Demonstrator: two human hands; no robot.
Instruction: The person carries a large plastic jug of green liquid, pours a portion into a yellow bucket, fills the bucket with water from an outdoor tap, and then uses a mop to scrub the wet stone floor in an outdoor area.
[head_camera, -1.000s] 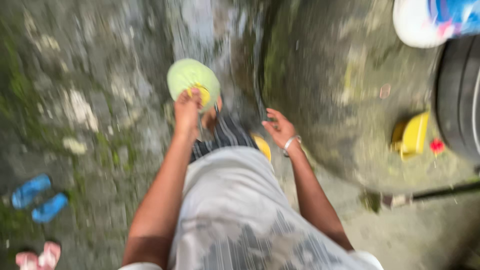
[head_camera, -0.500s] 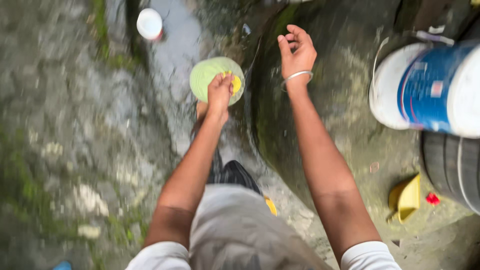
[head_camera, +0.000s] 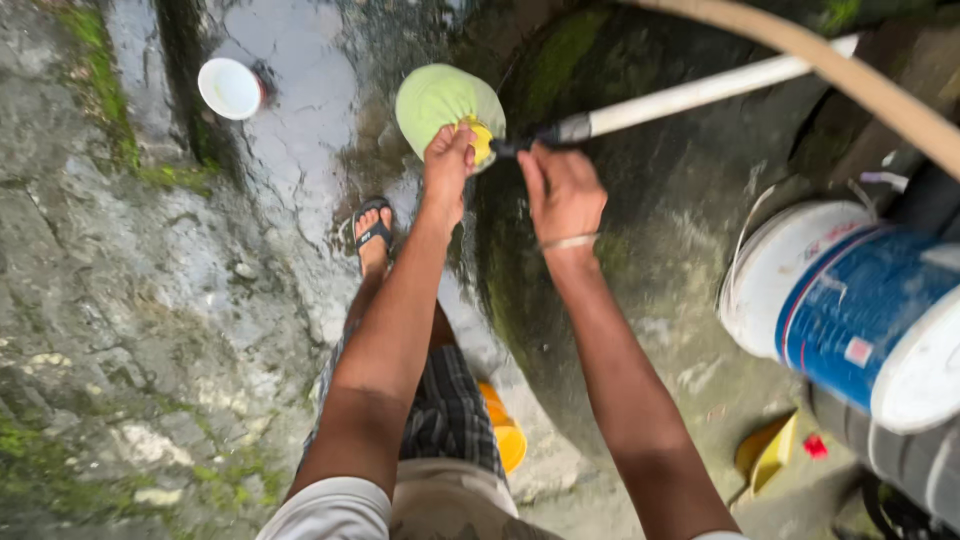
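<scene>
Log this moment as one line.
left hand: holds green bowl | right hand: grips tap on white pipe | ground: wet

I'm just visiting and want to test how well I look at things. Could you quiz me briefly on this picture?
1. True or false: the left hand holds a green bowl.
2. What does the right hand touch: A) the white pipe's dark tap end, B) the blue and white bucket, C) the white cup?
3. What is on the foot?

Key: 1 true; 2 A; 3 a dark sandal.
</scene>
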